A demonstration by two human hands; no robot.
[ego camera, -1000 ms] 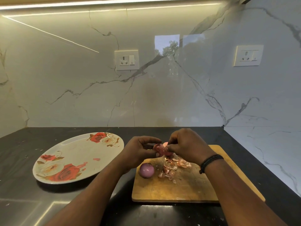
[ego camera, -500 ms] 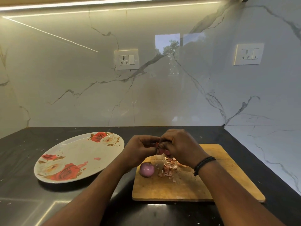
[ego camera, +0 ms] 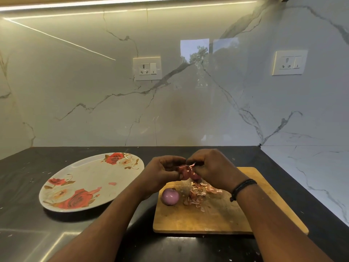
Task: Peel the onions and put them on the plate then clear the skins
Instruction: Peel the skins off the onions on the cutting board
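1. Your hands meet above the far edge of the cutting board (ego camera: 217,220): the left hand (ego camera: 162,173) curls round a reddish onion (ego camera: 186,172), and the right hand (ego camera: 213,169) pinches a strip of skin at its top.
2. Around you: a rose-patterned plate (ego camera: 88,184) lies on the dark bench (ego camera: 24,233) to the left, apart from the board; two wall sockets sit on the marble behind.
3. A peeled, pale purple onion (ego camera: 170,196) rests on the board, just beside a heap of loose skins (ego camera: 198,194).
4. Your fingers hide most of the held onion, so you cannot tell how much skin remains.
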